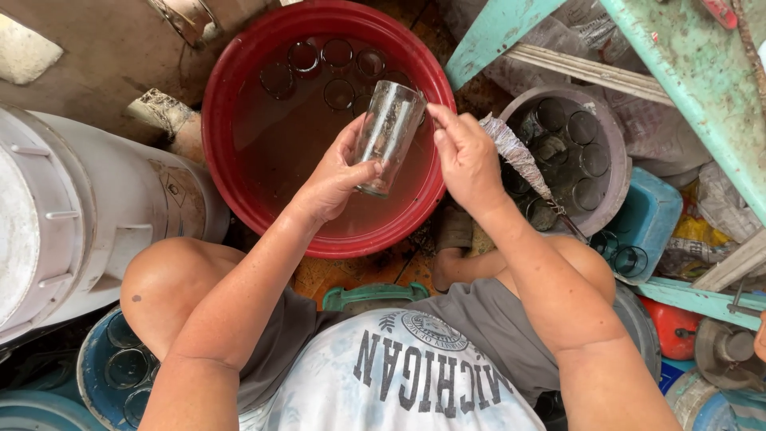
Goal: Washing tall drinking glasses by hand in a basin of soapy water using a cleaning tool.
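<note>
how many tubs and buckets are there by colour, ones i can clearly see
red basin: 1
grey basin: 1
white bucket: 1
blue bucket: 1
teal tub: 1
total: 5

The left hand holds a glass over the red basin; the right hand touches its rim.

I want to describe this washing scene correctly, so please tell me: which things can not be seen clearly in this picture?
Head view only:
- Right hand: its fingertips sit behind the clear glass, so the grip there is unclear.
- Left hand: its palm side is turned away.
- Glasses under the brownish water of the red basin: only rims show.
- Blue bucket: cut by the bottom edge and hidden by the knee.
</note>
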